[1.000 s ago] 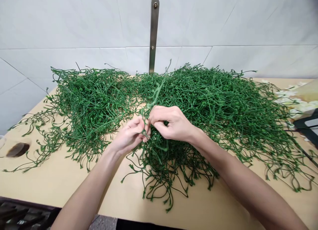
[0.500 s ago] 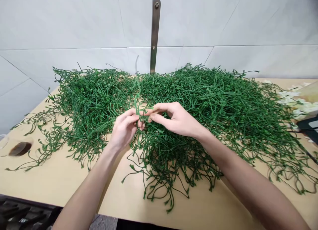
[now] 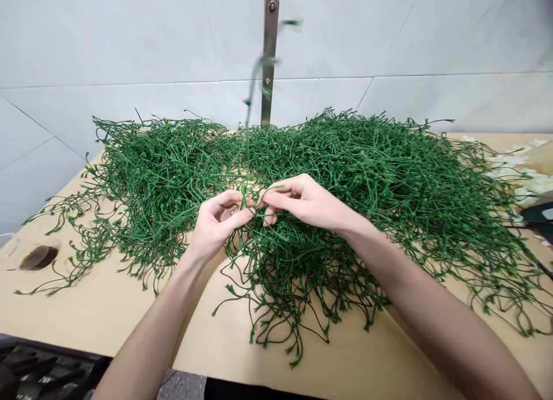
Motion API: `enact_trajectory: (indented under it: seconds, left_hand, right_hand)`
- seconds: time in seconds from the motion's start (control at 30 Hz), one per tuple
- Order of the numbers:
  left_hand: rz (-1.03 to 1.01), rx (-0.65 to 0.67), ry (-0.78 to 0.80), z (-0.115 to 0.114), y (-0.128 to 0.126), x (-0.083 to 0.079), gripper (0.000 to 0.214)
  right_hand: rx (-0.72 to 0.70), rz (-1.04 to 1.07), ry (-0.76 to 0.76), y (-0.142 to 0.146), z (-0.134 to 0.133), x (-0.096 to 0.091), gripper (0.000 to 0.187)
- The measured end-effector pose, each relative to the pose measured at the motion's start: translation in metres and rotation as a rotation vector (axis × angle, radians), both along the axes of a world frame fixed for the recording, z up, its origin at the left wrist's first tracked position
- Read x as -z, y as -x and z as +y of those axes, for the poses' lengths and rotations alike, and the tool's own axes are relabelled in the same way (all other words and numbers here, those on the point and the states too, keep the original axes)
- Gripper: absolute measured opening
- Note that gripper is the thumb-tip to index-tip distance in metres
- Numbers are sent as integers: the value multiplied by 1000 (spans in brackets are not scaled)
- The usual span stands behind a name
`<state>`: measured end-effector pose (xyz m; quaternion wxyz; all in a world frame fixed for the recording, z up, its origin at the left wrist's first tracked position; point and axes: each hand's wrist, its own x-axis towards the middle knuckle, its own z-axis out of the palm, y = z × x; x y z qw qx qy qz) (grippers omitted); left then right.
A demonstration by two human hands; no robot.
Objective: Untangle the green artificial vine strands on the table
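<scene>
My left hand (image 3: 220,221) is closed, thumb and fingers pinching a green plastic flower stem (image 3: 244,188). A thin blurred part of a stem rises above my hands, past the metal strip. My right hand (image 3: 300,203) is pinched close beside it, with a short green piece of stem (image 3: 276,187) sticking out over its fingers. The fingertips of both hands nearly meet, so the exact grip is partly hidden. Behind and below them lies a large tangled heap of green plastic stems (image 3: 371,170), with small forked tips.
A tan table (image 3: 129,325) carries the heap. A metal strip (image 3: 269,54) is fixed on the tiled wall (image 3: 129,37) behind. White artificial flowers (image 3: 531,184) and a black object (image 3: 538,216) lie at the right. A dark hole (image 3: 40,258) shows at the left. Dark racks (image 3: 38,371) stand below.
The upright stem now reaches much higher and bends right, blurred by motion. My left thumb has shifted right and down, and my right fingers have curled more around their piece.
</scene>
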<state>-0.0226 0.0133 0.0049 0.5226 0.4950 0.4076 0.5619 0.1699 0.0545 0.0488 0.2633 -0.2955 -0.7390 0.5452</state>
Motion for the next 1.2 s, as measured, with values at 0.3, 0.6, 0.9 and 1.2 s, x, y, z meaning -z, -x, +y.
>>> enact_trajectory:
  seconds: [0.3,0.6,0.9,1.2]
  left_hand:
    - [91,60,-11,-3,-4,-10,29]
    - [111,56,-23,-2,-4,-10,31]
    - [120,29,-46,-1,-3,-7,26]
    - [120,11,-64,-2,-6,-5,25]
  right_hand:
    - [-56,-78,-98,3,0,5,22]
    - [-33,-80,-74,1,0,5,16]
    - [-3,-91,-109,1,0,2,16]
    - [31,-139,-308,3,-3,3,14]
